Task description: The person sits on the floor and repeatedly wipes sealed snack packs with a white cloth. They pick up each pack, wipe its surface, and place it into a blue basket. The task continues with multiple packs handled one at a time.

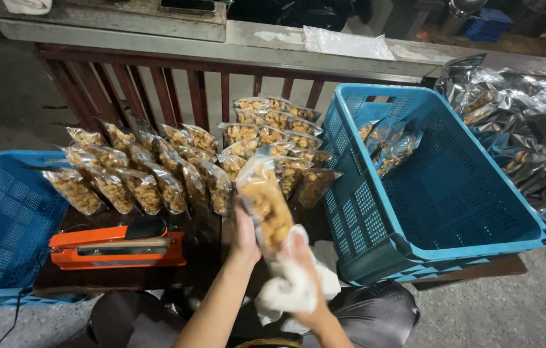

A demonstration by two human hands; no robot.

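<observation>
From the head camera, the left hand (244,233) was wrapped around a clear snack pouch (265,201), holding it upright over the near edge of the dark bench (202,258). The right hand (305,283) was closed on a white cloth (289,283) pressed against the pouch's lower right side. Rows of filled pouches (176,171) stood just beyond. An orange heat sealer (118,248) lay to the left, and a blue crate (440,193) with a few pouches sat to the right, silver bags (530,129) beyond it.
</observation>
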